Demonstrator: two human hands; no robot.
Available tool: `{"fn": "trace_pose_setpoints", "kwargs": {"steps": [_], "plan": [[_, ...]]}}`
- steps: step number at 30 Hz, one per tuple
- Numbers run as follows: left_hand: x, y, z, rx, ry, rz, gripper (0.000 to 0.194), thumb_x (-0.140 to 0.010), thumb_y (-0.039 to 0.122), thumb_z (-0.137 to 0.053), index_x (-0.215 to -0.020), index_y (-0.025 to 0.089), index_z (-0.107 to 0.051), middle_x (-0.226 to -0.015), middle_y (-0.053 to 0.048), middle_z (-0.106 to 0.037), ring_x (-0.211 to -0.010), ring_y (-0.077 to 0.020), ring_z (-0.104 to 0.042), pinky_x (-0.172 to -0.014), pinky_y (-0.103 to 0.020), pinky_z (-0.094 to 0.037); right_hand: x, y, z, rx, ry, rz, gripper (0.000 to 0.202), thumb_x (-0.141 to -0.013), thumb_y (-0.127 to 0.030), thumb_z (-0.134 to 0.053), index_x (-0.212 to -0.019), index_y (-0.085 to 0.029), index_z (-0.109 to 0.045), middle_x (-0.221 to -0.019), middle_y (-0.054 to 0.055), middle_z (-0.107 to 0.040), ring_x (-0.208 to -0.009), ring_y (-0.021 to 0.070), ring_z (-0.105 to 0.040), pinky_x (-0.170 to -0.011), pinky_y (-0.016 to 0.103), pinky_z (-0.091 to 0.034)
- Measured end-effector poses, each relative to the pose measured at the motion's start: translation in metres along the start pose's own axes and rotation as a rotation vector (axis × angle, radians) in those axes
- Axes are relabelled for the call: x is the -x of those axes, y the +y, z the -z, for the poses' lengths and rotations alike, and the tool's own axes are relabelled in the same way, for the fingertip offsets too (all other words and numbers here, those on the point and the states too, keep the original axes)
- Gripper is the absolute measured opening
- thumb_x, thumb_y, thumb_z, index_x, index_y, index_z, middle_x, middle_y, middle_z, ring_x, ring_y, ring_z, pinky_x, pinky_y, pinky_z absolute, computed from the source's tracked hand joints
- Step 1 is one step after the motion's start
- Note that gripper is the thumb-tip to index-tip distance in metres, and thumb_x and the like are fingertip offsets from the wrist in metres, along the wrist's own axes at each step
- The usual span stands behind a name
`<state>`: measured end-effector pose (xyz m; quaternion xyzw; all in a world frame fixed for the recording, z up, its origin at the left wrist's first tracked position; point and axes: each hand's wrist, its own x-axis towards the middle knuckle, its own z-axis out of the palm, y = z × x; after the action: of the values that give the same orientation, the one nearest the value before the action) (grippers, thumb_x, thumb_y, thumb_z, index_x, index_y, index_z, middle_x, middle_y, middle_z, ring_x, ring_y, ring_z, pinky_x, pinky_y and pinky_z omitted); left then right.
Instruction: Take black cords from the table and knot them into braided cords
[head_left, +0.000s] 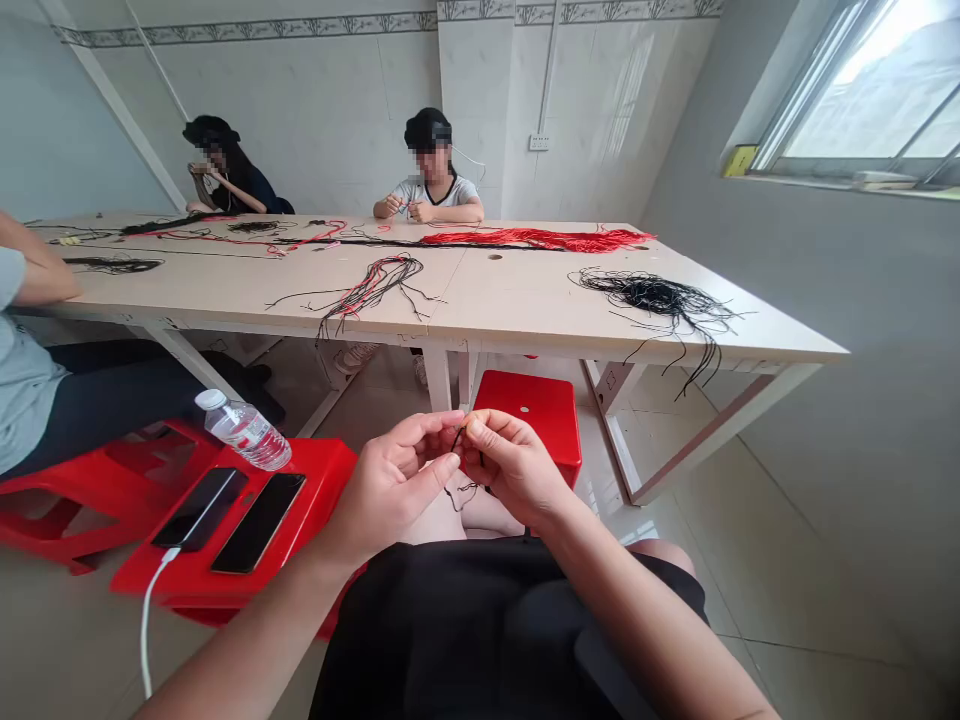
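A pale wooden table [517, 320] spans the upper half of the frame. On it lie a loose black cord bundle [652, 292] at the right, a black-and-red cord bundle [375, 285] near the centre, both trailing over the front edge, and a long red cord hank [540, 239] behind them. Two co-workers sit across the table, upper left and upper centre; another person's arm enters at the left edge. A red plastic stool [536, 400] stands just beyond the hands, partly under the table. At lower left, a second red stool [326, 465] carries a water bottle [251, 437] and two smartphones [259, 525], one plugged into a white cable [145, 620].

Mid-frame, above the lap, the hands meet at the fingertips around a thin black cord [457, 438], its slack dangling below. The right hand [517, 465] pinches it between thumb and curled index finger. The left hand [397, 475] has thumb and index tips parted beside it; whether its other fingers grip the cord, I cannot tell.
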<state>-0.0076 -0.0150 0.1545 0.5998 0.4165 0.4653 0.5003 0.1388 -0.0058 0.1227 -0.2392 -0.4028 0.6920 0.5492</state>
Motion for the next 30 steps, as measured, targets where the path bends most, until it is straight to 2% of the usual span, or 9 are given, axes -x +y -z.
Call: {"fn": "trace_pose_setpoints", "kwargs": {"steps": [3,8,13,16,20,24,27,30], "plan": [[0.003,0.009,-0.002,0.088,-0.009,0.042,0.022,-0.069,0.028,-0.069,-0.091,0.027,-0.072,-0.081,-0.004,-0.07,-0.079,-0.0193,-0.065,-0.081,-0.034,-0.054,0.005,-0.005,-0.004,-0.005,0.003,0.013,0.024,-0.074,-0.04,-0.068,-0.067,-0.018,-0.06,-0.061,-0.001,-0.056,-0.05,0.0067,-0.038,-0.045,0.02,-0.026],[-0.006,0.011,-0.003,0.314,-0.039,0.235,0.016,-0.07,0.031,-0.065,-0.081,0.022,-0.073,-0.069,-0.003,-0.066,-0.064,-0.0147,-0.061,-0.07,-0.031,-0.054,0.007,-0.004,-0.002,0.022,-0.02,0.025,0.022,-0.079,-0.038,-0.064,-0.069,-0.018,-0.061,-0.065,0.001,-0.061,-0.055,0.0072,-0.045,-0.047,0.02,-0.027],[-0.012,0.009,-0.004,0.296,-0.055,0.312,0.012,-0.068,0.029,-0.067,-0.077,0.021,-0.071,-0.067,-0.003,-0.064,-0.061,-0.0133,-0.058,-0.063,-0.028,-0.052,0.008,0.002,0.003,0.135,0.035,0.07,0.023,-0.079,-0.039,-0.063,-0.07,-0.018,-0.059,-0.063,0.0,-0.061,-0.05,0.0068,-0.041,-0.045,0.021,-0.025],[-0.014,0.007,-0.005,0.289,-0.047,0.348,0.012,-0.064,0.024,-0.07,-0.076,0.02,-0.069,-0.066,-0.002,-0.063,-0.06,-0.0125,-0.057,-0.061,-0.027,-0.051,0.01,0.004,0.003,0.184,0.056,0.115,0.021,-0.078,-0.039,-0.064,-0.07,-0.019,-0.06,-0.064,0.0,-0.06,-0.05,0.0077,-0.043,-0.048,0.023,-0.032],[-0.015,0.002,-0.004,0.267,-0.033,0.35,0.015,-0.064,0.022,-0.071,-0.078,0.019,-0.068,-0.068,-0.001,-0.064,-0.058,-0.0106,-0.057,-0.058,-0.024,-0.049,0.01,0.007,0.004,0.26,0.074,0.2,0.017,-0.079,-0.034,-0.064,-0.071,-0.02,-0.061,-0.061,-0.003,-0.055,-0.053,0.0087,-0.047,-0.053,0.024,-0.039],[-0.015,0.002,-0.004,0.238,-0.034,0.337,0.023,-0.062,0.017,-0.073,-0.083,0.018,-0.064,-0.064,0.001,-0.062,-0.056,-0.0094,-0.057,-0.056,-0.021,-0.046,0.011,0.008,0.007,0.349,0.104,0.251,0.017,-0.078,-0.034,-0.065,-0.074,-0.018,-0.062,-0.068,-0.001,-0.058,-0.058,0.0084,-0.049,-0.055,0.023,-0.041],[-0.014,0.004,-0.004,0.206,-0.039,0.308,0.025,-0.063,0.016,-0.073,-0.085,0.017,-0.059,-0.062,0.003,-0.06,-0.056,-0.0085,-0.057,-0.056,-0.02,-0.045,0.013,0.004,0.009,0.364,0.079,0.204,0.019,-0.078,-0.035,-0.064,-0.077,-0.017,-0.064,-0.07,0.0,-0.061,-0.055,0.0074,-0.05,-0.052,0.022,-0.042],[-0.013,0.004,-0.004,0.172,-0.057,0.268,0.026,-0.065,0.017,-0.072,-0.086,0.018,-0.056,-0.061,0.005,-0.059,-0.057,-0.0083,-0.058,-0.058,-0.019,-0.045,0.016,-0.002,0.01,0.333,0.038,0.135,0.02,-0.076,-0.034,-0.066,-0.086,-0.017,-0.067,-0.078,0.002,-0.066,-0.066,0.0108,-0.058,-0.06,0.024,-0.048]]}}
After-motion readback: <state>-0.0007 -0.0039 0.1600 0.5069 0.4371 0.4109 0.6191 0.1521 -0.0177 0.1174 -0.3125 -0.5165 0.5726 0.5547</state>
